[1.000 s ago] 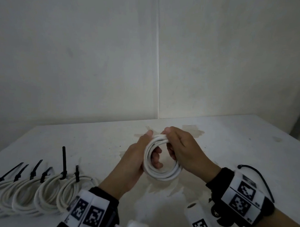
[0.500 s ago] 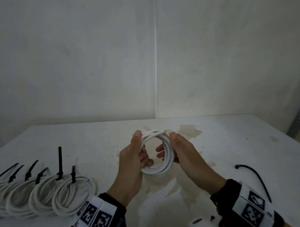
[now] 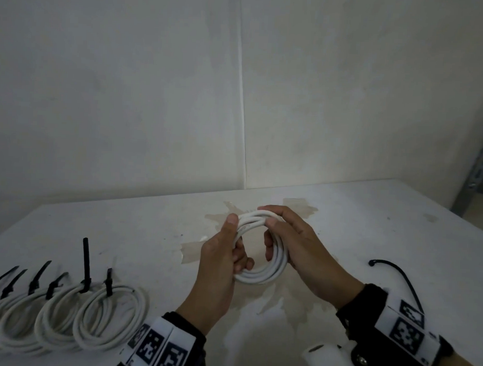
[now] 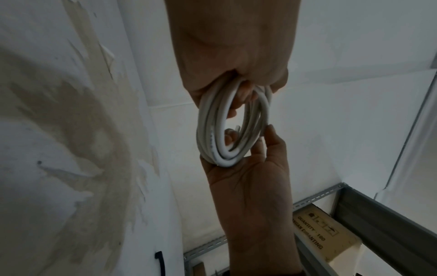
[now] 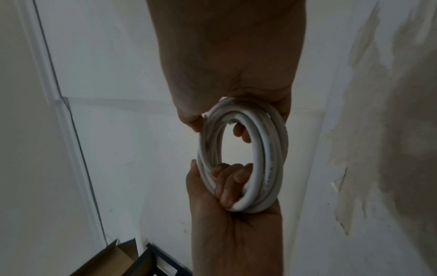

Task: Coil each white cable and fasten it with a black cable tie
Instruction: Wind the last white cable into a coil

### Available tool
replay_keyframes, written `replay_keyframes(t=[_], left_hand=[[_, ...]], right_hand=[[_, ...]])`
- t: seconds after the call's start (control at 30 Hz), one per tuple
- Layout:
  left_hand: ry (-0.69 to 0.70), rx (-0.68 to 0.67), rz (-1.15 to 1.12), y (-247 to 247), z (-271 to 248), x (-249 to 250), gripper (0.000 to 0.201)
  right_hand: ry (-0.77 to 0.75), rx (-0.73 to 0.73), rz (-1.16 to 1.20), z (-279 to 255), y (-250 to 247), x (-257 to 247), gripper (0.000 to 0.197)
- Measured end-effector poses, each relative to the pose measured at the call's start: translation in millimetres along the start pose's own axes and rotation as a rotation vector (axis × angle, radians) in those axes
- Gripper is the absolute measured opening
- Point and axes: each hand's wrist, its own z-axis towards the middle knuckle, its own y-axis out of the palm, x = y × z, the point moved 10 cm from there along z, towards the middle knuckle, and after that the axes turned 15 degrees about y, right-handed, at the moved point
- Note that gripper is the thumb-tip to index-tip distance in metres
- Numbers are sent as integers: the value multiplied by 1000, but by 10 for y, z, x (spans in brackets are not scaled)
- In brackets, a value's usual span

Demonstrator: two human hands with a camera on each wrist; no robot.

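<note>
A white cable coil (image 3: 261,278) is held upright above the table between both hands. My left hand (image 3: 227,250) grips its left side, thumb on the outside and fingers curled through the loop. My right hand (image 3: 290,236) grips the right and top side, thumb and fingers wrapped round the strands. In the left wrist view the coil (image 4: 212,130) hangs from my left hand (image 4: 236,56), with a cable end showing inside the loop. In the right wrist view the coil (image 5: 268,149) sits between both hands. A loose black cable tie (image 3: 395,278) lies on the table to the right.
Several coiled white cables (image 3: 106,323), each with a black tie, lie in a row at the table's near left. The white table (image 3: 151,234) has peeling brown patches. A wall stands behind, and metal shelving (image 3: 481,177) is at the far right.
The right hand has shifted from over the top of the coil to its right side, with fingers through the loop. The coil has turned more face-on to me.
</note>
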Motion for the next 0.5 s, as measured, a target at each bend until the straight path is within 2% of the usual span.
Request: replay_keyframes(t=[0.23, 0.43, 0.5], left_hand=[[-2, -23, -15, 153, 17, -48, 43], [-21, -33, -29, 298, 53, -72, 44], [-29, -51, -34, 344, 54, -85, 43]], right_hand=[[57, -42, 117, 14, -177, 39, 25], [-87, 55, -62, -56, -307, -77, 18], [-86, 40, -72, -45, -337, -76, 31]])
